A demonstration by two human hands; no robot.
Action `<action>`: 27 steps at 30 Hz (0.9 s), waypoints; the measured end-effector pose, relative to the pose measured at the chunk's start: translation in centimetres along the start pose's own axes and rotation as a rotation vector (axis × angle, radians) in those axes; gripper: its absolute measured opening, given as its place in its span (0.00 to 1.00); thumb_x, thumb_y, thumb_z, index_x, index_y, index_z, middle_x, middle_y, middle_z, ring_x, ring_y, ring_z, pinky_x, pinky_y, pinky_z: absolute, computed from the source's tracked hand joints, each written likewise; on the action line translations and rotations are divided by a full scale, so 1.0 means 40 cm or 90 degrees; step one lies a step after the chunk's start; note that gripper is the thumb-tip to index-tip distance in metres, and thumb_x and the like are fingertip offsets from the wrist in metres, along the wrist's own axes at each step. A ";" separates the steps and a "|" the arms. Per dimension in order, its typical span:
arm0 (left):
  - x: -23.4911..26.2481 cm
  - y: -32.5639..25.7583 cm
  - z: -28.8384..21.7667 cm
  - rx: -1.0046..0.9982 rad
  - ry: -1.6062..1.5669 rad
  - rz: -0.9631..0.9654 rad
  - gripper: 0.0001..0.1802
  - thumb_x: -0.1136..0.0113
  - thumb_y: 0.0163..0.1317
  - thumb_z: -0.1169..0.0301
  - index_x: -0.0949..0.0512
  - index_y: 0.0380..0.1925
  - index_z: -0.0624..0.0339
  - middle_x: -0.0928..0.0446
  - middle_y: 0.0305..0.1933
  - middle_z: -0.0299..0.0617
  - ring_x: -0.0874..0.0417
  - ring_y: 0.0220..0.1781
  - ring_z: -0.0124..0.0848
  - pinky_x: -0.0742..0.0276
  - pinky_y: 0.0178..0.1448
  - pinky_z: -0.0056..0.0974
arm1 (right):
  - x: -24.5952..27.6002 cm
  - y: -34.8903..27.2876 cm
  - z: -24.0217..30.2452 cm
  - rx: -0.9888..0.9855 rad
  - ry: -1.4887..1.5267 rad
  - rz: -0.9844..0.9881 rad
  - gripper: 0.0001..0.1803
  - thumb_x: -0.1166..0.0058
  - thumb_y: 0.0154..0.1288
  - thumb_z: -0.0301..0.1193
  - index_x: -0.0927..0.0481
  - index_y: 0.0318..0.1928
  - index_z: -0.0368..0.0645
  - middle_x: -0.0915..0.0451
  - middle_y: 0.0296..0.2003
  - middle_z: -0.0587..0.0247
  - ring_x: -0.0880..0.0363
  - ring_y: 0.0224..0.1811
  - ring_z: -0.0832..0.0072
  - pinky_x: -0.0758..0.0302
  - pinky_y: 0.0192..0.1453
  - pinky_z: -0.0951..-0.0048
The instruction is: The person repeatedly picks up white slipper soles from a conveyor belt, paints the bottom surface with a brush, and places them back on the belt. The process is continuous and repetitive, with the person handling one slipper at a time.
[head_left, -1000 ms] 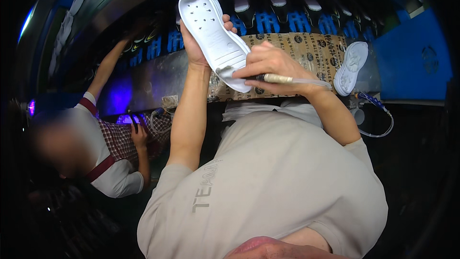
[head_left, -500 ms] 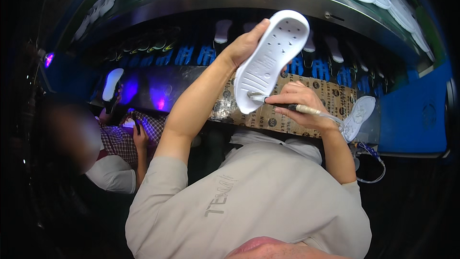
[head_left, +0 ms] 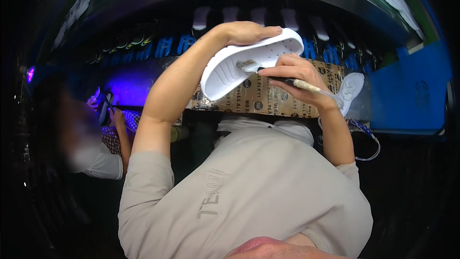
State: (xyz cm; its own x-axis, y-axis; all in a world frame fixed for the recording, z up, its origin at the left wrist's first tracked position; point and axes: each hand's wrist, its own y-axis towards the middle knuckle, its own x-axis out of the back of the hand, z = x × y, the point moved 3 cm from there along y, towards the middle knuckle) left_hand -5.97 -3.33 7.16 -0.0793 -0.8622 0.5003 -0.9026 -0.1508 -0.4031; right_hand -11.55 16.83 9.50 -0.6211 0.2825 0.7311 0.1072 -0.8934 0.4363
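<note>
A white shoe sole (head_left: 218, 77) is held up in front of me, tilted, with its ridged and dotted hollow side showing. My left hand (head_left: 248, 34) grips its upper edge from behind; part of the fingers is hidden. In my right hand (head_left: 306, 77) is a brush (head_left: 283, 79) with a dark handle, pinched between thumb and fingers. Its bristle end rests in or just over the middle of the sole's hollow. A pale tube seems to run back from the brush handle past my right wrist.
Brown printed covering lies on the bench (head_left: 258, 104) below my hands. Another white sole (head_left: 352, 91) is at the right, by a blue panel (head_left: 407, 88). Blue holders (head_left: 330, 55) line the back under a metal ledge (head_left: 230, 1). A co-worker's hand (head_left: 116, 116) works at the left.
The sole has tilted over from upright toward level and come a little to the left. My left hand rides over its top edge, and the brush tip has moved from the lower end toward the middle.
</note>
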 end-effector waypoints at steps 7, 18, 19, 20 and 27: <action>-0.010 -0.065 -0.058 0.048 0.023 -0.016 0.43 0.54 0.71 0.29 0.16 0.63 0.54 0.20 0.63 0.64 0.16 0.64 0.55 0.19 0.62 0.47 | 0.057 -0.038 -0.004 -0.001 0.000 0.006 0.18 0.27 0.59 0.30 0.09 0.51 0.52 0.16 0.33 0.69 0.22 0.34 0.73 0.24 0.41 0.69; 0.008 -0.081 -0.018 0.094 0.066 -0.049 0.44 0.58 0.72 0.29 0.20 0.67 0.53 0.18 0.62 0.61 0.14 0.62 0.47 0.18 0.60 0.42 | 0.101 -0.074 -0.037 0.061 0.095 0.075 0.18 0.27 0.59 0.29 0.09 0.51 0.51 0.17 0.31 0.68 0.22 0.33 0.73 0.23 0.35 0.69; 0.010 -0.074 0.002 0.085 0.087 -0.057 0.44 0.58 0.72 0.29 0.20 0.67 0.52 0.18 0.62 0.61 0.14 0.61 0.47 0.18 0.59 0.41 | 0.110 -0.077 -0.047 0.047 0.144 0.065 0.18 0.27 0.59 0.28 0.09 0.52 0.53 0.18 0.30 0.68 0.22 0.33 0.73 0.24 0.35 0.69; 0.008 -0.078 0.006 0.072 0.076 -0.063 0.44 0.58 0.72 0.28 0.20 0.67 0.52 0.18 0.61 0.62 0.12 0.59 0.47 0.16 0.56 0.42 | 0.115 -0.077 -0.057 0.025 0.091 0.014 0.18 0.27 0.59 0.29 0.09 0.51 0.53 0.19 0.30 0.69 0.22 0.33 0.72 0.24 0.35 0.70; 0.018 -0.090 0.006 0.089 0.073 -0.084 0.47 0.57 0.70 0.27 0.20 0.67 0.57 0.17 0.59 0.64 0.11 0.56 0.50 0.14 0.54 0.44 | 0.145 -0.080 -0.058 -0.015 -0.020 0.063 0.17 0.29 0.61 0.29 0.10 0.51 0.55 0.20 0.31 0.69 0.23 0.35 0.70 0.24 0.45 0.66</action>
State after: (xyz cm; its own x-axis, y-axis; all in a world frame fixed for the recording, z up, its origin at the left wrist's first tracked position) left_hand -2.67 -3.50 8.78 -0.0189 -0.7707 0.6370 -0.8412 -0.3320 -0.4267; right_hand -17.29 20.52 11.12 -0.5833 0.2036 0.7863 0.1481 -0.9252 0.3494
